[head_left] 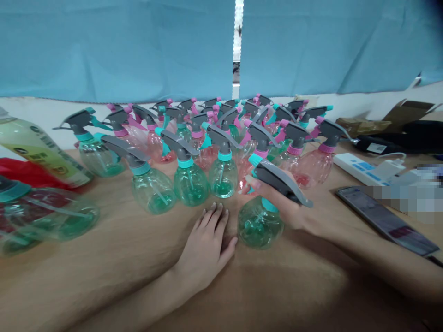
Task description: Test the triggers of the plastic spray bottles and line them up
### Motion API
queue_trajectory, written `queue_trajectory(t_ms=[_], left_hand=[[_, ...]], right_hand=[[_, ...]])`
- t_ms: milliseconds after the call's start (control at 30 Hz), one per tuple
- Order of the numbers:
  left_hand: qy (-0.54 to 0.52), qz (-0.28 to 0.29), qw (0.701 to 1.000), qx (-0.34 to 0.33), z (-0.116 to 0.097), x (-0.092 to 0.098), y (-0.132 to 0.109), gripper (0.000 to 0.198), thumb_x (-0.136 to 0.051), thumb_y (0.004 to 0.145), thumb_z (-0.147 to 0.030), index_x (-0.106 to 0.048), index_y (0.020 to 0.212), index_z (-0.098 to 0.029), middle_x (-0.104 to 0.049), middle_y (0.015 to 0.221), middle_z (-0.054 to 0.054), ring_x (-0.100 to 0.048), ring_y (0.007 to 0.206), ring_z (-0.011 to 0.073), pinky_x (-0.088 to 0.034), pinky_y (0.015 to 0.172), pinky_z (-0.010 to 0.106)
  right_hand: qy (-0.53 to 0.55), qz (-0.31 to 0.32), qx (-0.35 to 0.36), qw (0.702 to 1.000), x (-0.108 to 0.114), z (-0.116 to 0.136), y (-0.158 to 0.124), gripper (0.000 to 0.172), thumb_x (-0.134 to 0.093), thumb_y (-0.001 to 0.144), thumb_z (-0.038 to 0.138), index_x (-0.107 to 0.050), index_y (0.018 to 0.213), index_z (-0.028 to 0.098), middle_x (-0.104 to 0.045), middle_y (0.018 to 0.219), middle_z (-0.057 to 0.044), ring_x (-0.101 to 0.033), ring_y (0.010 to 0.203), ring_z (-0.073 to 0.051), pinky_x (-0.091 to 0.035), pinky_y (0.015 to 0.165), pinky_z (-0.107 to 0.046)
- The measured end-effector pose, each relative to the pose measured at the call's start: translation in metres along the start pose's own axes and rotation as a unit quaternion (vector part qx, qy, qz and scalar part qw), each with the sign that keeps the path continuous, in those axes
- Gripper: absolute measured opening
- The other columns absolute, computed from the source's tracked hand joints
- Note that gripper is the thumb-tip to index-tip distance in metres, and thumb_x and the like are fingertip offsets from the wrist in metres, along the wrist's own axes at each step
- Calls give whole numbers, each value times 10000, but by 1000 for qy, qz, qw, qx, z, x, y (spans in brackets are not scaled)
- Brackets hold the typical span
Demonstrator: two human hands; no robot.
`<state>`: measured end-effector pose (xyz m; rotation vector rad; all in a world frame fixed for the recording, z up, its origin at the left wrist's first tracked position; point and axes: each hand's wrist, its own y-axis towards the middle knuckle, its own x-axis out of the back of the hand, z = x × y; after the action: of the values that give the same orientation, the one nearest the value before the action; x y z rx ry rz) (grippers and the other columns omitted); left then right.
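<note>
My right hand (287,203) is closed around the neck of a green spray bottle (260,228) with a grey and turquoise trigger head, at the front of the group. Its base is on or just above the table; I cannot tell which. My left hand (207,244) lies flat on the wooden table, palm down, fingers stretched, just left of that bottle and holding nothing. Right behind its fingertips stand another green spray bottle (223,177) and a second green spray bottle (190,184). A third green spray bottle (152,189) leans a little beside them.
Several pink spray bottles (316,166) and green ones crowd the back by a blue curtain (121,50). At left are a large pale bottle (41,152) and more green spray bottles (76,216). A phone (384,219) and a white power strip (363,170) lie at right.
</note>
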<state>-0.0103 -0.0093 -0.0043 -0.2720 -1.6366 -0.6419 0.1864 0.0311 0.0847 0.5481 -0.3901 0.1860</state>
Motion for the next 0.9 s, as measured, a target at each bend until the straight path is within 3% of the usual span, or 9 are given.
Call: queue_trajectory(t_ms=[133,233,400,900], left_hand=[[-7,-9,1000,-2,1,-1,0,528,-440,941,-387,-426,1360,-67,-462,1414,186,-393,1331,312,-359,1063,478],[-6,-9,1000,-2,1,-1,-1,517,-437,940,-382,-433,1355,-74,-461,1414,186,-392,1332,312,-355,1065,476],[-6,-5,1000,-2,1,0,0,533,-454,936,-384,-435,1353,-53,-457,1416,194,-387,1334,315,-351,1071,471],[10,8,1000,-4,-1,2,2,550,-459,935,-382,-441,1347,-18,-457,1412,205,-389,1331,321,-361,1061,480]], right_hand=[[26,12,-1,1000,-1,-4,0,249,-545,885,390,-520,685,245,-434,628,22,-423,589,-139,-332,525,-289],[76,33,-6,997,-1,-7,-1,107,-564,880,368,-595,870,266,-522,680,22,-526,672,-159,-421,614,-303],[102,51,-22,993,-2,-12,-3,224,-566,880,379,-608,1079,284,-558,661,29,-565,663,-170,-469,662,-326],[104,61,-22,992,-3,-17,-3,286,-558,881,393,-603,1142,285,-606,723,14,-579,666,-170,-475,633,-317]])
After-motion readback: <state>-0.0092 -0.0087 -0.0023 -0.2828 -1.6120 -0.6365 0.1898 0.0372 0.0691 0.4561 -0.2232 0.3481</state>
